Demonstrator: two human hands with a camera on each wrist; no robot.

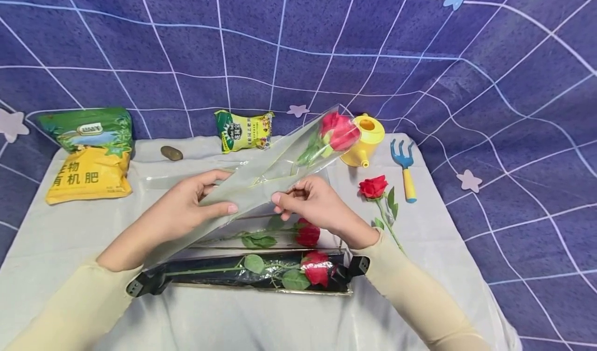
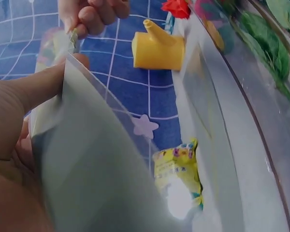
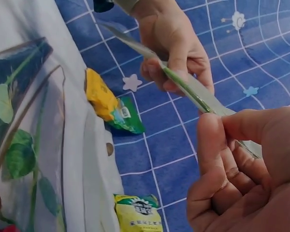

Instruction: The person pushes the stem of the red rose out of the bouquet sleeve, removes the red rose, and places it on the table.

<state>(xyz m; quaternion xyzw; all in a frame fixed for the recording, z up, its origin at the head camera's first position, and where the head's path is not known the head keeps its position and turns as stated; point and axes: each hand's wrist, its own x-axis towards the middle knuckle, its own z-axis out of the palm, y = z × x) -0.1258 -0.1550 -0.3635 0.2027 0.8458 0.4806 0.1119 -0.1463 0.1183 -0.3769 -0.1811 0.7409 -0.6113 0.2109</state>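
A clear and pale green flower sleeve (image 1: 252, 187) with a red rose (image 1: 344, 132) inside is held slanting above the table, bloom toward the upper right. My left hand (image 1: 172, 208) grips its lower part, thumb in front and fingers behind. Farther up, my right hand (image 1: 322, 206) pinches the sleeve's near edge between thumb and finger. In the right wrist view a green stem (image 3: 183, 87) shows along the sleeve between both hands. Below lie a wrapped rose in a clear sleeve (image 1: 261, 241) and another in a black-backed sleeve (image 1: 210, 272).
A bare red rose (image 1: 373, 187) lies at right, beside a blue-and-yellow hand fork (image 1: 408, 177). Behind stand a yellow watering can (image 1: 370, 138) and a small yellow-green packet (image 1: 244, 131). At left are a stone (image 1: 171, 153) and a large green-and-yellow bag (image 1: 90, 156).
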